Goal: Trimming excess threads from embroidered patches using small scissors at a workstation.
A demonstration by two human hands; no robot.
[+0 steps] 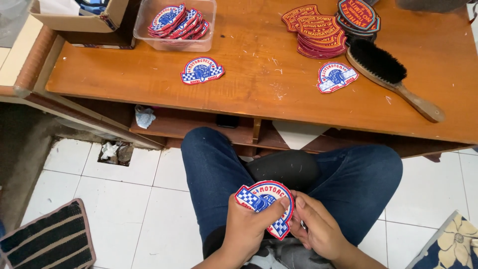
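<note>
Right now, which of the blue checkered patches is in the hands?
The blue checkered patch over the lap, pinched by the left hand and right hand; two others lie loose on the table, more in a tub.

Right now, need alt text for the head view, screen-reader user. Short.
Seen from above, a seated person in blue jeans holds an embroidered red, white and blue patch over the lap, left hand gripping it and right hand touching its edge. Ahead, a wooden table carries two similar loose patches, a clear tub of patches, stacked red patches and a black-bristled brush.
</note>
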